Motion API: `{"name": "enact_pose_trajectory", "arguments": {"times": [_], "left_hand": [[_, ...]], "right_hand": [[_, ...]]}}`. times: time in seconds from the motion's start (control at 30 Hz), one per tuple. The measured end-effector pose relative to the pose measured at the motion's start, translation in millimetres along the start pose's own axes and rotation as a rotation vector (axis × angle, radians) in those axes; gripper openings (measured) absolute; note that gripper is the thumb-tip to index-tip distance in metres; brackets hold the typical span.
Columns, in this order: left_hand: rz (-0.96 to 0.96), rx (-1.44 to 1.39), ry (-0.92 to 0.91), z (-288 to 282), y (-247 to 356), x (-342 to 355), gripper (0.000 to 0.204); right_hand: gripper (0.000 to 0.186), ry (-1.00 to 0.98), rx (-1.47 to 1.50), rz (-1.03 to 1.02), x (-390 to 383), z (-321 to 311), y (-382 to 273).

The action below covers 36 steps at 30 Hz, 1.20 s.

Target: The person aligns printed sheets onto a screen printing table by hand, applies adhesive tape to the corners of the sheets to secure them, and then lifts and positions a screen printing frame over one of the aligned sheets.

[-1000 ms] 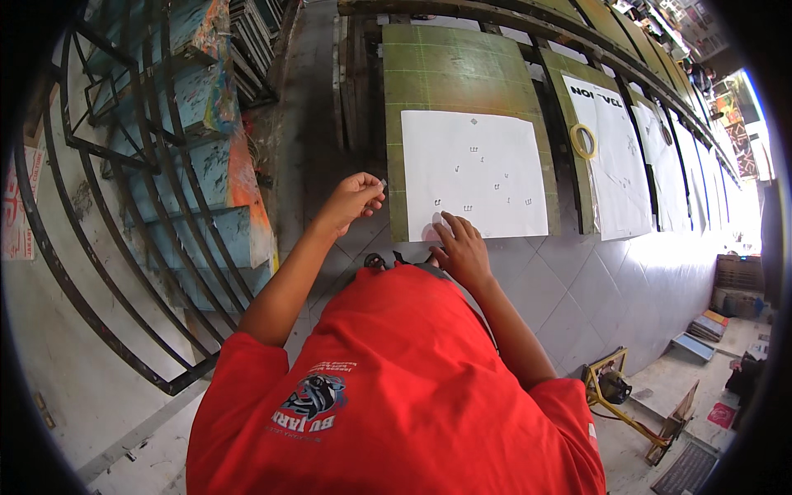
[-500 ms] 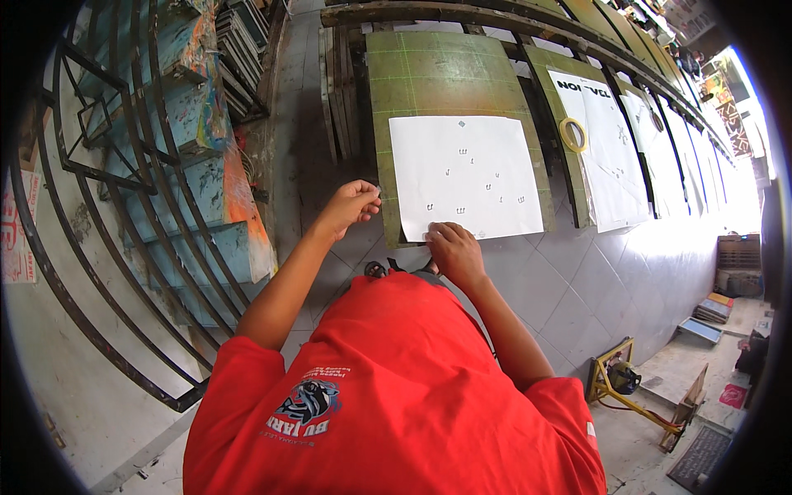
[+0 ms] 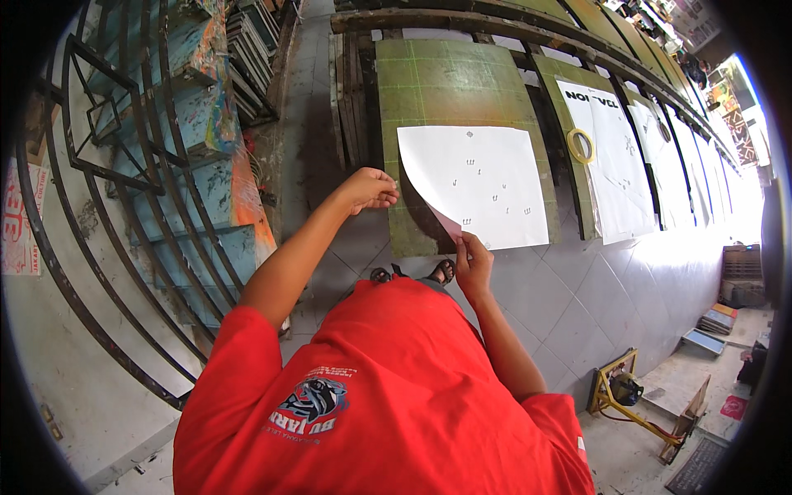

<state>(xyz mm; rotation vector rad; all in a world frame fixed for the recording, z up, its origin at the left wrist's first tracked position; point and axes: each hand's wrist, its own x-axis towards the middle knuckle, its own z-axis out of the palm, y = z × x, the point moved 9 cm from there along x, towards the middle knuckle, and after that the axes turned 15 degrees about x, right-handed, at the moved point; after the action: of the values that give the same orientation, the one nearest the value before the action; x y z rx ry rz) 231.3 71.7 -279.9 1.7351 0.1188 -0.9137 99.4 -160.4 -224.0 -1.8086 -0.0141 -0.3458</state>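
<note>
A white paper sheet point(image 3: 487, 177) with small printed marks lies on a green board point(image 3: 450, 78) marked with pale grid lines. My right hand point(image 3: 474, 266) pinches the sheet's near left corner between thumb and finger. That corner is lifted and folded over to the right, so the sheet's left edge curves up off the board. Beside the board's left edge is my left hand point(image 3: 369, 191), its fingers curled together and apart from the paper. Whether something small sits in its fingertips is too fine to make out.
Right of this board stands another green board with a printed sheet point(image 3: 606, 157) and a yellow tape roll point(image 3: 581, 146). More sheet-covered boards continue beyond it. Black metal bars point(image 3: 124, 181) and paint-stained blue shelving point(image 3: 202, 190) stand at left. A yellow frame point(image 3: 615, 384) is at lower right.
My right hand has taken the sheet's near left corner and peeled it up toward the right. My left hand has risen slightly beside the board, still curled.
</note>
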Motion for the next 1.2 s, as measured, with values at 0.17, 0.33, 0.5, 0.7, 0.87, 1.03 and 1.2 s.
{"name": "enact_pose_trajectory", "arguments": {"times": [0.17, 0.33, 0.5, 0.7, 0.87, 1.03, 1.2], "left_hand": [[-0.073, 0.044, -0.090, 7, 5, 17, 0.020], [-0.109, 0.104, -0.120, 7, 9, 30, 0.023], [-0.111, 0.135, -0.161, 6, 10, 36, 0.023], [-0.145, 0.242, -0.201, 6, 14, 41, 0.022], [-0.159, 0.253, -0.205, 4, 16, 46, 0.022], [-0.163, 0.228, -0.214, 5, 13, 48, 0.022], [-0.158, 0.162, -0.217, 5, 13, 48, 0.021]], "right_hand": [[0.012, 0.066, 0.053, 0.008, -1, -5, 2], [0.012, 0.054, 0.053, 0.049, -1, -5, 4], [0.015, 0.008, 0.053, 0.009, -3, -2, 5], [0.015, -0.016, 0.021, 0.026, -2, -1, 2], [0.014, -0.022, 0.035, -0.002, -1, 0, -1], [0.014, -0.026, 0.038, -0.015, -3, 1, -1], [0.013, -0.039, 0.030, -0.015, -2, 2, -1]]}}
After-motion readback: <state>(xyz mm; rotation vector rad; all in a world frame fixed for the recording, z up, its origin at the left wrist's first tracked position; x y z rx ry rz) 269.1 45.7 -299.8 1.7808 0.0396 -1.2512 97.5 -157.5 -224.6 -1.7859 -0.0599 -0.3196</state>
